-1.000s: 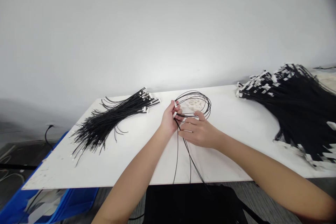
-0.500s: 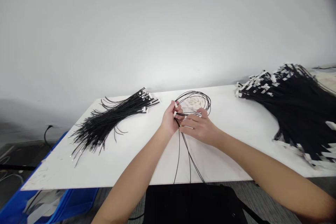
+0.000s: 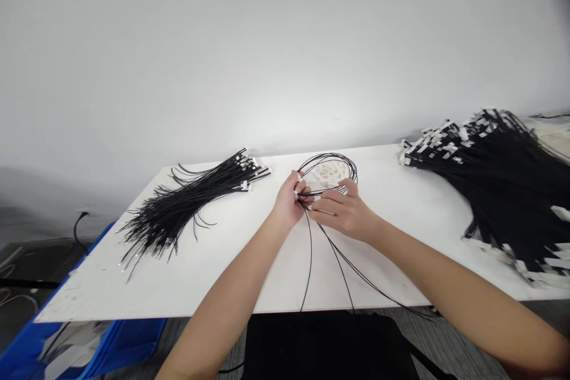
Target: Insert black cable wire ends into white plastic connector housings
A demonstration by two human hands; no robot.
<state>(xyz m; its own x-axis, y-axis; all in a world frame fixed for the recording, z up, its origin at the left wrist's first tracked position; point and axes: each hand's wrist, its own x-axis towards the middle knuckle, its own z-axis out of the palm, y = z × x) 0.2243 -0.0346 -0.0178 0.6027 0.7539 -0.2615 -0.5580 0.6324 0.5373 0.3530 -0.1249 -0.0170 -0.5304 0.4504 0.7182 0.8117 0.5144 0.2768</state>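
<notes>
My left hand [image 3: 288,202], over the middle of the white table, is closed on black wires with small white connectors [image 3: 297,195] at its fingertips. From there the black wires [image 3: 332,155] curve away in a loop and come back to the hand. Loose wire ends [image 3: 342,252] trail down past the table's front edge. Right beside it, my right hand [image 3: 345,211] is closed, its thumb and forefinger pinching a black wire close to the connectors. Exactly what lies between those fingertips is partly hidden. Behind the loop sits a small heap of white connectors [image 3: 332,173].
On the left of the white table [image 3: 231,261] lies a bundle of black wires [image 3: 182,205] with white connectors. A larger pile of black wires [image 3: 494,178] covers the right side. A blue bin [image 3: 133,338] stands below the left edge, and a wall rises behind.
My right hand has shifted slightly to the right. The hanging wire ends have swung to the right and spread apart. My left hand stays put with its wires.
</notes>
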